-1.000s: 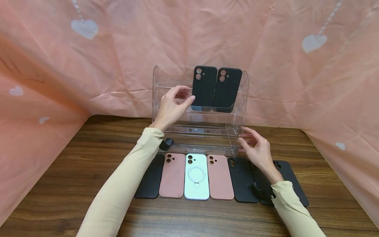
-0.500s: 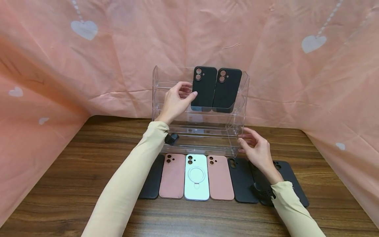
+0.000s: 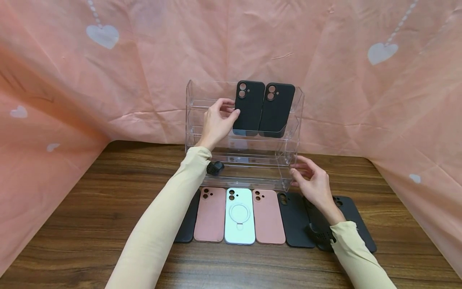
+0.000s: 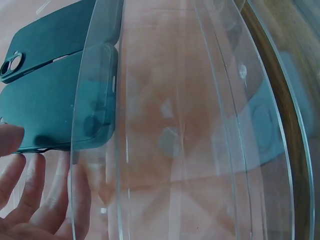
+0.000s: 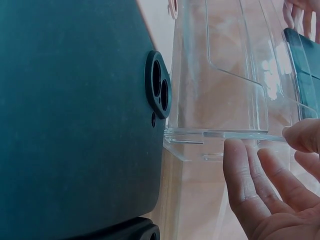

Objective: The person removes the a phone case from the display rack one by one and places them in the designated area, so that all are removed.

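Note:
A clear acrylic tiered stand [image 3: 249, 182] stands on the table, with two black phone cases leaning side by side on its top tier. My left hand [image 3: 218, 122] is at the left edge of the left black phone case [image 3: 250, 108]. In the left wrist view, its thumb lies over the front of that case [image 4: 50, 107] and its fingertips reach behind the edge. Beside it leans the right black phone case [image 3: 277, 108]. My right hand [image 3: 314, 182] rests its fingertips against the stand's lower right side, fingers loosely bent in the right wrist view.
In front of the stand lies a row of phone cases: a white one [image 3: 240, 228] with a ring, pink ones [image 3: 210, 224] on both sides, and black ones [image 3: 297, 228] farther out. The right forearm partly covers the black cases. A pink curtain [image 3: 151, 60] hangs behind.
My left hand has moved slightly right and up, onto the left black case's edge. That case has shifted very slightly right at its top. The right hand has stayed put.

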`<control>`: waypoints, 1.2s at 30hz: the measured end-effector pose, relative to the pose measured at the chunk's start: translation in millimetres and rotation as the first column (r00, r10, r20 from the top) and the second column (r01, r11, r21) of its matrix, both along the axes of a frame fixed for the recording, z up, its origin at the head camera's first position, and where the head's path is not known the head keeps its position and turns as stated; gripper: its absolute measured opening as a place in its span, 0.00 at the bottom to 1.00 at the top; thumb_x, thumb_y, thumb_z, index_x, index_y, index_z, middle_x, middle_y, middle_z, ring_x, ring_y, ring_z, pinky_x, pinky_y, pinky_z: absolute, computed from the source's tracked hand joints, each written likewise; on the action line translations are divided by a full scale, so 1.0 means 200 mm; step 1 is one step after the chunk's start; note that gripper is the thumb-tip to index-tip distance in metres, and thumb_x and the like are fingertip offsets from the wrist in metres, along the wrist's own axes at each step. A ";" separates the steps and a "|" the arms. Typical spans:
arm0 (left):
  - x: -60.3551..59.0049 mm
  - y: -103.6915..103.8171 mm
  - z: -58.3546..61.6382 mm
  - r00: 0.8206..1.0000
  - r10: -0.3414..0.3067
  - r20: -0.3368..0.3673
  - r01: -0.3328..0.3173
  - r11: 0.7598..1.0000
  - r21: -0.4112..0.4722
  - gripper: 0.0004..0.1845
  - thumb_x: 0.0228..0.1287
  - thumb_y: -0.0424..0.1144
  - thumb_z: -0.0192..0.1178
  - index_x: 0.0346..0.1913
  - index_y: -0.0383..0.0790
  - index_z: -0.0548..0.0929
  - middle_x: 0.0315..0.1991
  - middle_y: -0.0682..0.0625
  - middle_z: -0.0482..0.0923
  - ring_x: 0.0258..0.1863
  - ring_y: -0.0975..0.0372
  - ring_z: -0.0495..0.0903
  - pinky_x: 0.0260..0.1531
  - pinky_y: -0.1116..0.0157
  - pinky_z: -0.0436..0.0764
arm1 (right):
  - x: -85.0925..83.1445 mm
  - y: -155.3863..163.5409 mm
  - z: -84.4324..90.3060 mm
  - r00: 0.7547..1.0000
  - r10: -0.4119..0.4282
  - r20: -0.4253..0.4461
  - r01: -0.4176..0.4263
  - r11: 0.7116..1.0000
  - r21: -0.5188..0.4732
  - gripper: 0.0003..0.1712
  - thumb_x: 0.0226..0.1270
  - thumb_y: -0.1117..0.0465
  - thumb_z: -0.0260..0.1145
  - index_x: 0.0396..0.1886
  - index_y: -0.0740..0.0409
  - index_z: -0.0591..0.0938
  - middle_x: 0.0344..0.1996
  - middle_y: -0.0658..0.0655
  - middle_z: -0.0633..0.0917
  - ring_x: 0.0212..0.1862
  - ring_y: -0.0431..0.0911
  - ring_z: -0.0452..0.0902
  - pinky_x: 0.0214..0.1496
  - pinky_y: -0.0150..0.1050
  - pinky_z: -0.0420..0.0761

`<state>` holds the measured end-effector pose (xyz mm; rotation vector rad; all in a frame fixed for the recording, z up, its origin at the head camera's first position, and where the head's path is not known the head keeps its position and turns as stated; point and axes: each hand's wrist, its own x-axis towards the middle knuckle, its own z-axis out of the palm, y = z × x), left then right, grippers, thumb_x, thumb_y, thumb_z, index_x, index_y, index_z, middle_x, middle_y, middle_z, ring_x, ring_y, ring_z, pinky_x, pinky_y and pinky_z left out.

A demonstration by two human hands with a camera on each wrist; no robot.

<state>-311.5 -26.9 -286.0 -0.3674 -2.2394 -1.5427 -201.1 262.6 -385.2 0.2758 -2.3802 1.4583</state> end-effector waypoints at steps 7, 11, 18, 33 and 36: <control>-0.01 0.00 -0.01 0.999 0.003 -0.046 -0.001 1.000 0.023 0.15 0.69 0.38 0.66 0.56 0.40 0.84 0.46 0.44 0.88 0.45 0.55 0.88 0.49 0.62 0.88 | 0.00 -0.01 -0.01 1.000 0.003 0.002 -0.003 1.000 0.002 0.28 0.70 0.69 0.68 0.69 0.63 0.75 0.50 0.73 0.85 0.37 0.23 0.83 0.32 0.35 0.90; -0.01 -0.01 -0.02 0.998 -0.003 -0.057 0.005 1.000 0.031 0.15 0.68 0.38 0.66 0.55 0.39 0.84 0.46 0.44 0.88 0.45 0.56 0.88 0.49 0.62 0.88 | -0.01 -0.01 -0.01 1.000 -0.003 0.005 0.003 1.000 0.011 0.28 0.70 0.68 0.68 0.69 0.63 0.75 0.50 0.73 0.85 0.38 0.26 0.84 0.33 0.34 0.90; -0.01 -0.02 -0.02 0.996 -0.029 -0.089 0.035 0.997 0.072 0.14 0.67 0.37 0.67 0.53 0.39 0.85 0.45 0.45 0.87 0.43 0.57 0.89 0.47 0.64 0.88 | 0.00 -0.01 -0.01 1.000 -0.008 0.006 0.008 1.000 0.015 0.29 0.70 0.68 0.68 0.69 0.63 0.75 0.51 0.73 0.85 0.38 0.27 0.85 0.32 0.34 0.89; 0.02 -0.05 -0.02 0.974 -0.013 -0.224 0.076 0.958 0.276 0.16 0.67 0.32 0.67 0.56 0.38 0.81 0.47 0.41 0.84 0.40 0.53 0.89 0.42 0.65 0.90 | -0.01 0.00 -0.01 1.000 -0.005 -0.004 0.005 1.000 0.006 0.28 0.70 0.69 0.68 0.69 0.63 0.75 0.50 0.73 0.86 0.37 0.27 0.85 0.32 0.34 0.89; 0.03 -0.05 0.00 0.973 -0.023 -0.228 0.092 0.950 0.298 0.16 0.67 0.32 0.67 0.57 0.39 0.81 0.47 0.41 0.84 0.38 0.53 0.89 0.39 0.63 0.91 | -0.01 0.00 0.00 1.000 -0.004 -0.003 0.004 1.000 0.001 0.28 0.70 0.69 0.68 0.69 0.63 0.75 0.50 0.73 0.86 0.37 0.28 0.85 0.32 0.33 0.89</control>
